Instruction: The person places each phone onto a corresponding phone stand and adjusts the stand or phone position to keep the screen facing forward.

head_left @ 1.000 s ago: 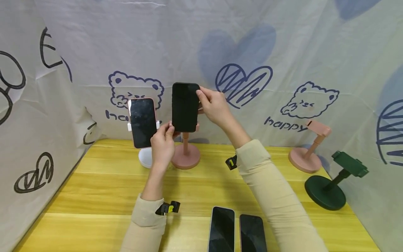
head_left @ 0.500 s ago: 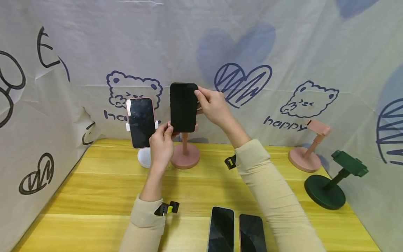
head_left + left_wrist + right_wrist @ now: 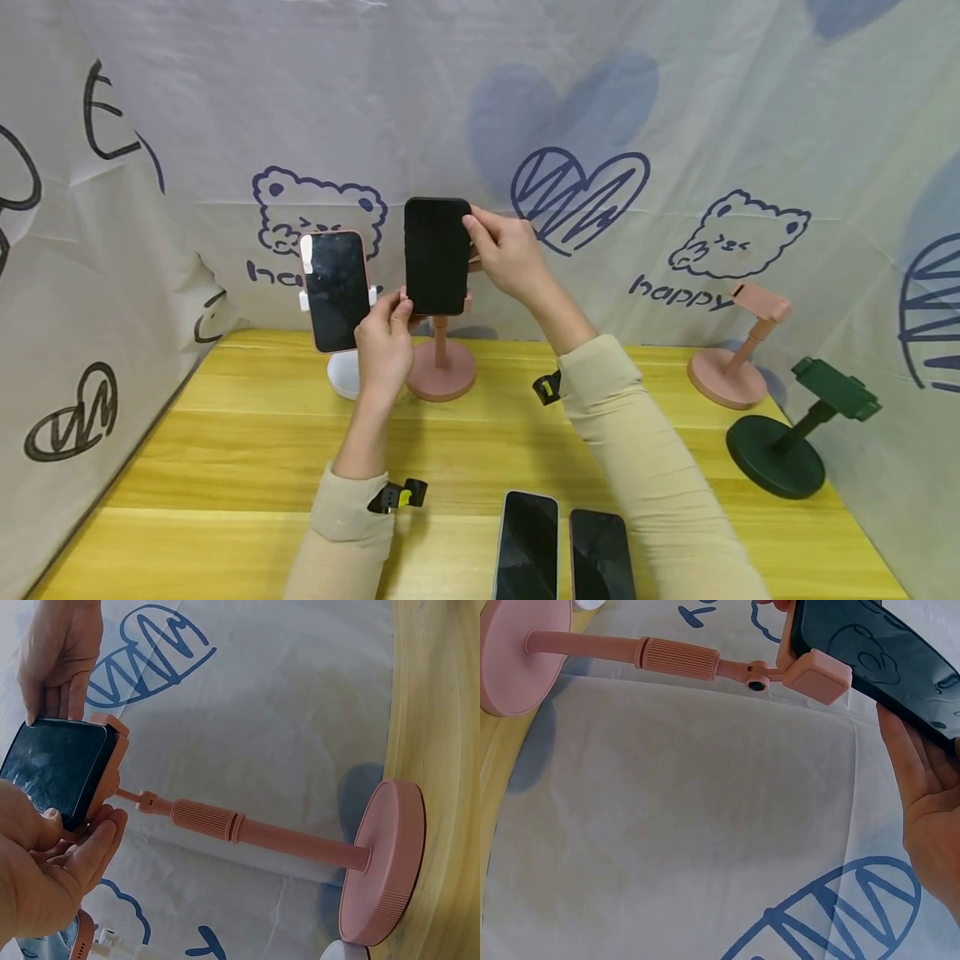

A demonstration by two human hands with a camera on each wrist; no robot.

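Little shifts from a moment ago (likely a steadying hold): the left hand (image 3: pixel 385 337) pinches the black rectangular phone (image 3: pixel 437 256) low, the right hand (image 3: pixel 516 257) high, at the top of the pink round-based plastic stand (image 3: pixel 441 372).

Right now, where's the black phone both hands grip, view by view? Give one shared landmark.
Head: black phone, just left of and above centre.
Left wrist: phone at left edge, just above mid-height.
Right wrist: phone in top right corner.
Shared landmark: round pink base beneath it, in all three.
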